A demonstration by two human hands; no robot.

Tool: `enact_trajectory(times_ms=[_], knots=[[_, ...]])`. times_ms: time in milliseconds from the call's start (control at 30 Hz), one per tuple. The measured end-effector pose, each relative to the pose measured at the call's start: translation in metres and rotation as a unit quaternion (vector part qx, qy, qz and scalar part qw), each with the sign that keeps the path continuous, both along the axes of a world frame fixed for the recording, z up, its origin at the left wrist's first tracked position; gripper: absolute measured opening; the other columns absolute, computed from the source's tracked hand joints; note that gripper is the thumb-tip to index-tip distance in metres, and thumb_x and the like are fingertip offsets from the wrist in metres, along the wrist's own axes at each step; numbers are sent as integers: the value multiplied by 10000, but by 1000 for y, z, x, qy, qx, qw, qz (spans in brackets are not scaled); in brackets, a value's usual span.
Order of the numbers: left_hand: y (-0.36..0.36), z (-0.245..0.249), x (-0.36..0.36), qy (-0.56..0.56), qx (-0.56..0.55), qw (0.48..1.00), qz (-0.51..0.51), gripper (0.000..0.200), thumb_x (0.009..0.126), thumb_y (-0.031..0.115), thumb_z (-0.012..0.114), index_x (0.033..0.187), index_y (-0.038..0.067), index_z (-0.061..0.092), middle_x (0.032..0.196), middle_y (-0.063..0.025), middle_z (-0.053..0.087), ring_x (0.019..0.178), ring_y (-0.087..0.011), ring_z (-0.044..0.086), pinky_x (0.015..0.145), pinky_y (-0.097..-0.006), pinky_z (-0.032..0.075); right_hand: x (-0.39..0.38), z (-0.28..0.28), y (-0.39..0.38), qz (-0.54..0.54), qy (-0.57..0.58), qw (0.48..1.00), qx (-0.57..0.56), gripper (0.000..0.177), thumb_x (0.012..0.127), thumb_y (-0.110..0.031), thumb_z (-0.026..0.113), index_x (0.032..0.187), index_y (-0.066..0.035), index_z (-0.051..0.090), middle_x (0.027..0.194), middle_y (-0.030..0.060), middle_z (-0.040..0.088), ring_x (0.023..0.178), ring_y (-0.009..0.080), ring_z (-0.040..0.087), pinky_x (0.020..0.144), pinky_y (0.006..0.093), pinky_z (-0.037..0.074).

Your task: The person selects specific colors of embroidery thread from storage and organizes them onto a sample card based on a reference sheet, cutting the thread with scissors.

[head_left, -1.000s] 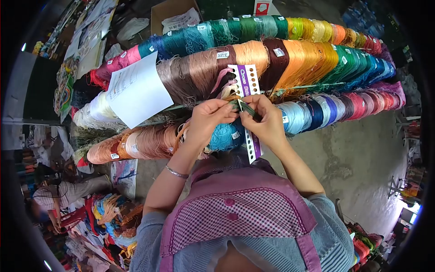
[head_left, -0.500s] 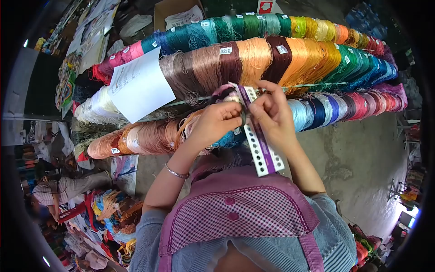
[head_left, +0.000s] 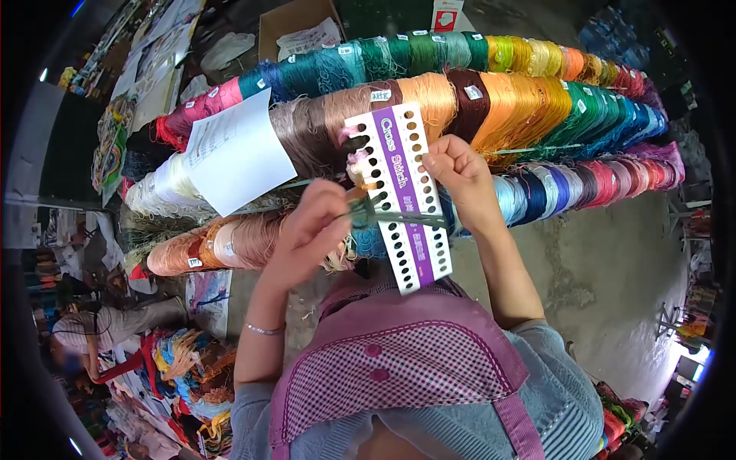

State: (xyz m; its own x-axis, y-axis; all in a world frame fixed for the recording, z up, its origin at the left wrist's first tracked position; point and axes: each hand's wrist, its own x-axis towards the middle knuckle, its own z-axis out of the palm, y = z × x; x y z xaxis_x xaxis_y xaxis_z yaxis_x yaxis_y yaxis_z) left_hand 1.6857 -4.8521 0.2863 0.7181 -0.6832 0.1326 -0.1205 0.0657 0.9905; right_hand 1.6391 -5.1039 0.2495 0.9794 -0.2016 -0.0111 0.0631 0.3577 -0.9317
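Observation:
A white punched card (head_left: 398, 165) with a purple strip reading "Cross Stitch" faces me. My right hand (head_left: 464, 180) is closed on its right edge, thumb against the holes. Pink, black, white and orange thread tufts (head_left: 357, 159) hang from the upper left holes. A dark green thread hank (head_left: 410, 218) stretches across the card's front. Its left end runs to my left hand (head_left: 307, 230), whose fingers are pinched on it, somewhat smeared by motion. Behind the card lie rows of coloured thread skeins (head_left: 429, 103).
A printed sheet (head_left: 241, 153) rests on the skeins at the left. An open cardboard box (head_left: 276, 27) stands behind them. Another person (head_left: 88, 333) is at the lower left, near a heap of coloured thread (head_left: 199, 372). Concrete floor (head_left: 613, 261) shows at the right.
The card has turned its printed front towards me and shifted left. My left hand has moved left and down, drawing the green hank out across the card. My right hand still holds the card.

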Motion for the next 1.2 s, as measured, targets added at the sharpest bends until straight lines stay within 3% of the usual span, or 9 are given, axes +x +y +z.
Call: enact_trajectory(times_ms=[267,400,467,567,633,700,867,1067,1200], knots=[[162,-16,-5,186,-49,905,379,312,970,221,501,1150,-23,575,1210,-130,585,1086,-221,582,911,-353,495,24,-7,-25,-66,-5,993,-100,47,955,-67,551,935,-24,551,786,-24,587,700,20,516,640,173,413],[249,-17,7,183,-228,852,434,261,966,182,521,1071,-50,580,926,-60,628,938,-228,631,924,-439,533,32,-15,-24,-81,9,990,-114,51,953,-66,551,929,-21,555,775,-23,588,694,26,521,638,173,414],[300,-37,23,151,-224,836,479,288,953,269,569,982,-16,591,949,-48,623,822,-151,624,750,-287,534,37,-21,-24,-91,5,984,-156,56,951,-67,554,927,-17,556,775,-23,593,695,27,525,632,176,418],[322,-25,39,-76,486,732,471,271,925,202,619,1038,-42,584,947,-40,623,888,-140,608,806,-294,498,43,-21,-22,-116,-2,968,-223,74,943,-79,570,917,-9,568,765,-6,620,683,30,543,601,191,434],[306,-37,55,-274,372,711,530,318,916,179,638,1149,-32,587,989,-76,633,920,-139,592,826,-289,487,46,-20,-18,-119,-3,957,-264,82,937,-87,583,921,-7,581,749,11,633,665,36,556,581,204,445],[278,-42,80,-160,260,795,524,434,917,253,643,1245,-18,555,1152,-129,613,975,-184,603,831,-290,493,48,-19,-13,-122,-9,958,-260,88,935,-92,587,921,-5,585,743,16,637,657,41,561,579,208,450],[188,-49,117,-253,386,801,380,444,938,406,457,778,26,620,695,-134,588,665,-295,564,630,-401,421,49,-34,-17,-124,-30,945,-301,165,960,-161,568,982,-4,614,831,27,640,766,65,580,684,222,465],[168,-21,86,230,65,886,397,135,856,114,678,893,2,614,779,-57,655,635,-135,615,569,-238,498,33,-32,-9,21,75,991,-113,184,917,-55,600,1086,14,573,960,33,660,844,57,598,741,199,468],[190,-67,110,-33,82,846,526,208,856,176,700,834,-3,597,765,-40,647,640,-88,594,612,-200,481,27,-41,-6,45,108,988,-100,160,917,-34,597,1071,7,581,921,-1,652,768,39,580,689,177,456]])
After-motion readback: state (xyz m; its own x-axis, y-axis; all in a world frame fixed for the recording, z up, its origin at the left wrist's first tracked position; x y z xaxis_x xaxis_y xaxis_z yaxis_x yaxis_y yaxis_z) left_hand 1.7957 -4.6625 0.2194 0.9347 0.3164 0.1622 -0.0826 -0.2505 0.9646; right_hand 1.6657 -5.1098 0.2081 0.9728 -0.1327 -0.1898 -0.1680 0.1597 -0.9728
